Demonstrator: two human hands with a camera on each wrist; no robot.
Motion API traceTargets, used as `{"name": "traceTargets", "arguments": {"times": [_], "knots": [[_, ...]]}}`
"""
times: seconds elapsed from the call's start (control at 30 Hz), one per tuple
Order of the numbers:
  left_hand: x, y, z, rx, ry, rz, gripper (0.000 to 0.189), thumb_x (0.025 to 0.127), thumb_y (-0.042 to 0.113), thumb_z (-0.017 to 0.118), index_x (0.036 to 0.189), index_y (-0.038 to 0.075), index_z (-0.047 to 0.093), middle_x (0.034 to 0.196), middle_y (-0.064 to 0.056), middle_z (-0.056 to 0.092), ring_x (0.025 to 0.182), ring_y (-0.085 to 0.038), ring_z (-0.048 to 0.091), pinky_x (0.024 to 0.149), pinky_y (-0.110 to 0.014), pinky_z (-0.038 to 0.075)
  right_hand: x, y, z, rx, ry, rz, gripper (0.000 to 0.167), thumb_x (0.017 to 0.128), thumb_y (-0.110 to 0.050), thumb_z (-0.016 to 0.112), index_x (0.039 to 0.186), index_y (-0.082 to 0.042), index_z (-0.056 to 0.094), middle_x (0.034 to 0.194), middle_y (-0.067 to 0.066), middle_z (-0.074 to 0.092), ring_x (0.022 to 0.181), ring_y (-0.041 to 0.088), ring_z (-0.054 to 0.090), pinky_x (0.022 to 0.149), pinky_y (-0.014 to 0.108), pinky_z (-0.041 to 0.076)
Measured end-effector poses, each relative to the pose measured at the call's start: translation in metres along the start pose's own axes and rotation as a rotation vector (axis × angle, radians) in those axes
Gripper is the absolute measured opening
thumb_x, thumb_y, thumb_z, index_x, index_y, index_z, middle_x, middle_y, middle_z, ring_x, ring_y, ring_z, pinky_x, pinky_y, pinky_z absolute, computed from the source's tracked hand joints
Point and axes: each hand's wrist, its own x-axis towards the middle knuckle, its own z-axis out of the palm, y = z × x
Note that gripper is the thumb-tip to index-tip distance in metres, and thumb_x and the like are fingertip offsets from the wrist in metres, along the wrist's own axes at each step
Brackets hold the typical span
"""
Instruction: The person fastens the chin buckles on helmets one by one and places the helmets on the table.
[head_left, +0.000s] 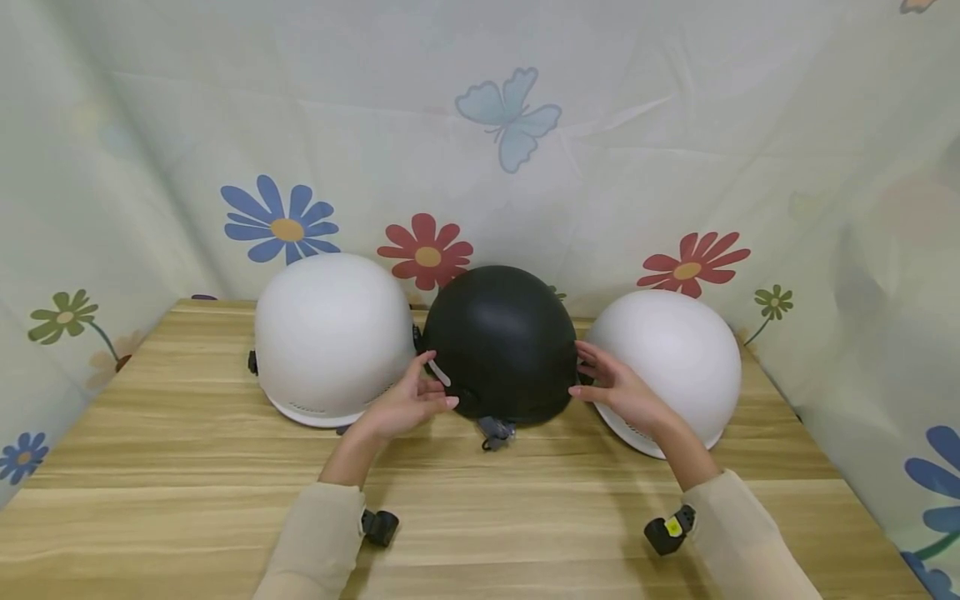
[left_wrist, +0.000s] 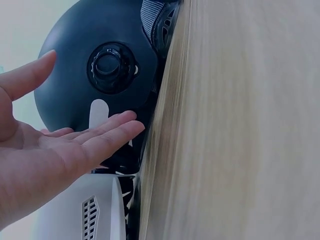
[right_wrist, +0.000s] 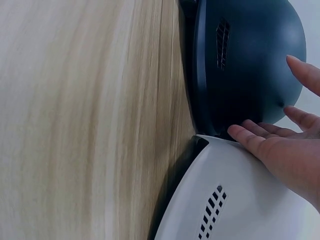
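Note:
A black helmet [head_left: 501, 342] rests dome up on the wooden table, between two white ones. At its left side is my left hand [head_left: 408, 398], fingers extended and thumb apart; in the left wrist view the fingertips lie over a pale strip [left_wrist: 99, 113] on the shell, below a round black dial [left_wrist: 111, 68]. My right hand [head_left: 618, 387] is at the opposite side, fingers nearly straight, tips close to the shell. In the right wrist view those fingers reach in where the black shell [right_wrist: 250, 65] and the white helmet [right_wrist: 245, 185] meet. A grey strap buckle [head_left: 495, 432] sticks out at the front.
The left white helmet [head_left: 330, 333] and the right white helmet [head_left: 667, 367] stand close on either side of the black one. Behind the wooden table [head_left: 480, 517] hangs a flower-printed curtain [head_left: 637, 150]. A small black camera is strapped at each wrist.

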Motion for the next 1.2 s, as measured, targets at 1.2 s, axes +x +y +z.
{"name": "traceTargets", "arguments": {"times": [1.2], "knots": [[-0.011,0.024,0.013,-0.055,0.175,0.238,0.061,0.085,0.0,0.062,0.136,0.01,0.029,0.112,-0.017,0.039,0.089,-0.026,0.052,0.072,-0.024,0.044,-0.006,-0.012,0.001,0.007,0.049,-0.018,0.076,0.084,-0.014,0.067,0.145,-0.014,0.022,0.142,0.02,0.031,0.127,0.037,0.031,0.101,0.052,0.028]]}}
